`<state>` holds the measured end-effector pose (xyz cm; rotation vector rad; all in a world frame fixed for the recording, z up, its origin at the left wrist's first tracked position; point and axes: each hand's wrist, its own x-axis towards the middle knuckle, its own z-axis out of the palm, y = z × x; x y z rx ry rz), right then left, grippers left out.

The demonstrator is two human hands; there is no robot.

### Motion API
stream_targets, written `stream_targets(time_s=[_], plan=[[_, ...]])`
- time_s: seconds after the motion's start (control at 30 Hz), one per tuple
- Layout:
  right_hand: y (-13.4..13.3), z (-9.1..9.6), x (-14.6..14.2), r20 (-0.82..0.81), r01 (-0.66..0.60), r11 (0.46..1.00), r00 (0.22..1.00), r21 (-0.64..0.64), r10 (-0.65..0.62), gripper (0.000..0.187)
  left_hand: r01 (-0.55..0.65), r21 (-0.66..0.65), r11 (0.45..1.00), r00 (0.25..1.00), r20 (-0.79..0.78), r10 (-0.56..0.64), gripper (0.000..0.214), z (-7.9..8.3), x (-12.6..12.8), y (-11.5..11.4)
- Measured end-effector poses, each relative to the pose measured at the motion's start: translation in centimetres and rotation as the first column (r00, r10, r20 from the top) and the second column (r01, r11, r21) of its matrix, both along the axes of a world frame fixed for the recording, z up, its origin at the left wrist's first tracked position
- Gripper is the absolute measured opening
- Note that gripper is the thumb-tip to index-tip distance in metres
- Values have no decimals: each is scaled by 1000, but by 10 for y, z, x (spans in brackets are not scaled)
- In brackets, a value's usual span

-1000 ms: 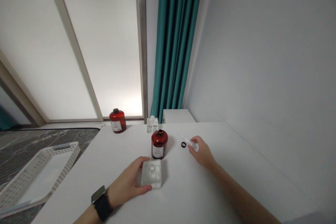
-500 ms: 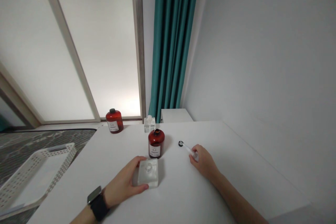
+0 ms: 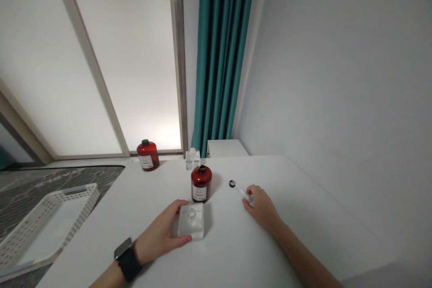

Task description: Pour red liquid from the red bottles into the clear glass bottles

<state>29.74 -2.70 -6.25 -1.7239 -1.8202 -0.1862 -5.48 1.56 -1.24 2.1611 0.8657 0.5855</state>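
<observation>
Right hand (image 3: pixel 262 207) pinching a slim white plastic stick (image 3: pixel 240 190), dropper maybe, long axis pointing forward-left at a small black ring (image 3: pixel 230 184). Left hand (image 3: pixel 164 229) grips a square clear-glass bottle (image 3: pixel 195 229).

"What can you read on the near amber-red bottle (image 3: pixel 201 181)?"

"A capital M, printed on its square white label (image 3: pixel 199 194). A dark line of print runs beneath the letter, too small to make out."

"And the far amber-red bottle (image 3: pixel 148 150), over on the left?"

"Its tilted-looking white label (image 3: pixel 146 162) seems to carry an M too, fainter, above a dark strip that blurs."
</observation>
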Motion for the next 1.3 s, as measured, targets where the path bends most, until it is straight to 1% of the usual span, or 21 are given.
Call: stream_targets(time_s=[0.3,0.6,0.97,1.07,1.17,1.23,1.3], plan=[[-1,0,1,-7,-12,1000,1000,-3,11,11,2,22,1000,1000,-18,-2,59,1,-1,0],[-1,0,0,-20,-20,1000,1000,-10,20,11,-5,8,1000,1000,-1,5,57,1,0,0],[0,0,0,-67,-38,998,997,44,41,19,-16,19,1000,1000,-2,16,58,0,0,0],[-1,6,0,-75,-61,995,995,84,68,23,2,20,1000,1000,-6,-1,58,1,0,0],[-4,17,0,-88,-78,985,992,153,92,21,13,8,1000,1000,-13,-13,57,2,0,0],[-6,27,-6,-101,-89,976,989,198,111,17,8,1,1000,1000,-13,-8,58,3,0,0],[-10,36,-20,-116,-123,968,982,220,151,14,7,-5,1000,1000,-14,-7,59,4,0,-1]])
